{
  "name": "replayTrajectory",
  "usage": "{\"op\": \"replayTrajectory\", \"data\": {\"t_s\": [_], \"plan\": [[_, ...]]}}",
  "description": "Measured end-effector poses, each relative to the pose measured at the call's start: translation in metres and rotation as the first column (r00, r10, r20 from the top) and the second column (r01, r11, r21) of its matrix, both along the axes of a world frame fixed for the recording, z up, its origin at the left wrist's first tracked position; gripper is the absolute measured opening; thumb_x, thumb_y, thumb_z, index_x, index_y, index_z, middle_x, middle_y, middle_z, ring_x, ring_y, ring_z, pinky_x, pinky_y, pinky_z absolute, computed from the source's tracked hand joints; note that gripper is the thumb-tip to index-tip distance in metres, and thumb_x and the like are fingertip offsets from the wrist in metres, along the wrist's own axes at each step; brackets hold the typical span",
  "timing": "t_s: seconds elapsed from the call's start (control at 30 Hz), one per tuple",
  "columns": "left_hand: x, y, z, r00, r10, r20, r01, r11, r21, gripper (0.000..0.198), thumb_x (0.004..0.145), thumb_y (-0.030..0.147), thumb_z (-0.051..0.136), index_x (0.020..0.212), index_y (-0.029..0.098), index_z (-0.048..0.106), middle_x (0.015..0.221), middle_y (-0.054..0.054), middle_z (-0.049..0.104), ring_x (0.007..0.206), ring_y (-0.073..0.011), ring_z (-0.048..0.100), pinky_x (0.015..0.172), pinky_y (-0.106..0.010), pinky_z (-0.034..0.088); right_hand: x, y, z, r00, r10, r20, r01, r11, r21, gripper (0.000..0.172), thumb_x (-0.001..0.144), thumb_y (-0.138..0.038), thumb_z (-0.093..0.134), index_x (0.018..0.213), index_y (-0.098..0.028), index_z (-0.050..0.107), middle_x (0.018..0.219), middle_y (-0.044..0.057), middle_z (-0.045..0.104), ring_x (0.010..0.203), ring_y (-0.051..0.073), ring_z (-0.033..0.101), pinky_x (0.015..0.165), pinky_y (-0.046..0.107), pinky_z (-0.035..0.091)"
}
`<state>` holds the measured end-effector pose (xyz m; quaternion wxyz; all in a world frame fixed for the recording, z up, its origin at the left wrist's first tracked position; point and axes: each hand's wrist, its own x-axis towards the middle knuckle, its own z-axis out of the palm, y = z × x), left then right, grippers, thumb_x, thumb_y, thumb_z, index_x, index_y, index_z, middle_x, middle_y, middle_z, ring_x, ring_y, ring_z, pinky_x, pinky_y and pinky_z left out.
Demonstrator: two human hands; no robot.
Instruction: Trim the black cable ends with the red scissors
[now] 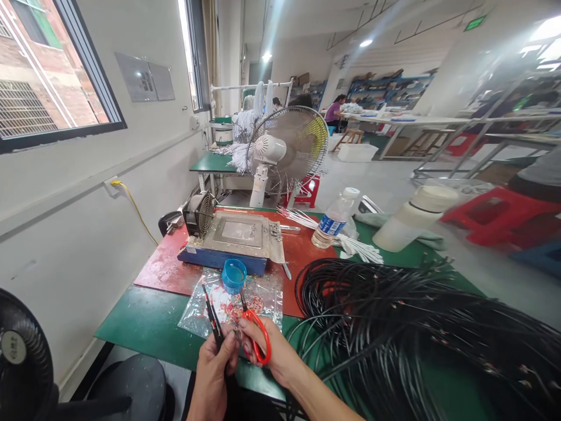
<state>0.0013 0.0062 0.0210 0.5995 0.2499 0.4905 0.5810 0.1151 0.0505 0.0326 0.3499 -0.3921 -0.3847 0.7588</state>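
Observation:
My left hand is closed around several black cables, whose stripped ends with thin coloured wires point up and away. Just to its right, my right hand is closed on red-handled scissors, the dark blades pointing away from me. The fingertips of both hands meet at the cables; what lies between them is too small to make out. Beyond the hands, a clear plastic bag lies flat, strewn with red and white wire scraps. On it stands a small blue round container.
Behind the container sits a blue-based machine with a metal plate and a small fan. A large heap of black cables covers the right side. A water bottle, white flask and standing fan are farther back.

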Motion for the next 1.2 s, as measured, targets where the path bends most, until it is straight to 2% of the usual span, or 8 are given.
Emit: {"op": "replayTrajectory", "data": {"t_s": [0.27, 0.43, 0.63, 0.93, 1.2], "plan": [[-0.001, 0.000, 0.003, 0.999, -0.042, -0.019, 0.042, 0.999, -0.003, 0.031, 0.068, 0.043, 0.071, 0.070, 0.013, 0.063, 0.049, 0.005, 0.042, 0.046, -0.0067, 0.026, 0.044, -0.022, 0.019, 0.001, 0.001, 0.000, 0.999, 0.023, -0.038, -0.025, 0.998, -0.061, 0.040, 0.068, -0.050, 0.067, 0.060, -0.013, 0.053, 0.040, -0.006, 0.047, 0.028, 0.004, 0.037, 0.028, 0.015, 0.023], [-0.002, -0.001, 0.002, 0.999, -0.047, -0.005, 0.047, 0.999, 0.001, 0.030, 0.068, 0.043, 0.071, 0.069, 0.013, 0.063, 0.050, 0.005, 0.041, 0.047, -0.0069, 0.026, 0.045, -0.022, 0.020, 0.000, 0.000, 0.001, 0.999, 0.017, -0.048, -0.021, 0.997, -0.074, 0.041, 0.067, -0.049, 0.067, 0.059, -0.013, 0.052, 0.039, -0.006, 0.046, 0.027, 0.004, 0.037, 0.026, 0.015, 0.024], [-0.003, -0.001, -0.001, 0.998, -0.054, 0.018, 0.053, 0.999, 0.009, 0.030, 0.068, 0.041, 0.072, 0.072, 0.013, 0.064, 0.051, 0.005, 0.042, 0.047, -0.0068, 0.026, 0.045, -0.022, 0.020, -0.002, -0.001, -0.005, 0.995, -0.009, -0.096, 0.001, 0.997, -0.082, 0.041, 0.068, -0.050, 0.067, 0.059, -0.012, 0.054, 0.040, -0.005, 0.048, 0.027, 0.004, 0.038, 0.027, 0.014, 0.025], [-0.003, -0.001, -0.004, 0.995, -0.081, 0.066, 0.079, 0.996, 0.029, 0.027, 0.070, 0.039, 0.071, 0.072, 0.013, 0.063, 0.052, 0.004, 0.044, 0.046, -0.0060, 0.027, 0.045, -0.022, 0.019, -0.002, -0.001, -0.011, 0.992, 0.012, -0.128, -0.041, 0.973, -0.227, 0.042, 0.062, -0.050, 0.071, 0.059, -0.013, 0.053, 0.039, -0.006, 0.047, 0.028, 0.003, 0.037, 0.026, 0.014, 0.022], [-0.003, 0.000, -0.006, 0.990, -0.056, 0.130, 0.055, 0.998, 0.012, 0.029, 0.067, 0.039, 0.073, 0.071, 0.013, 0.061, 0.050, 0.007, 0.039, 0.046, -0.0054, 0.024, 0.044, -0.020, 0.018, -0.004, -0.009, -0.020, 0.990, -0.066, -0.121, 0.045, 0.986, -0.162, 0.045, 0.063, -0.054, 0.070, 0.057, -0.014, 0.051, 0.040, -0.007, 0.046, 0.028, 0.003, 0.035, 0.028, 0.015, 0.022]]}}
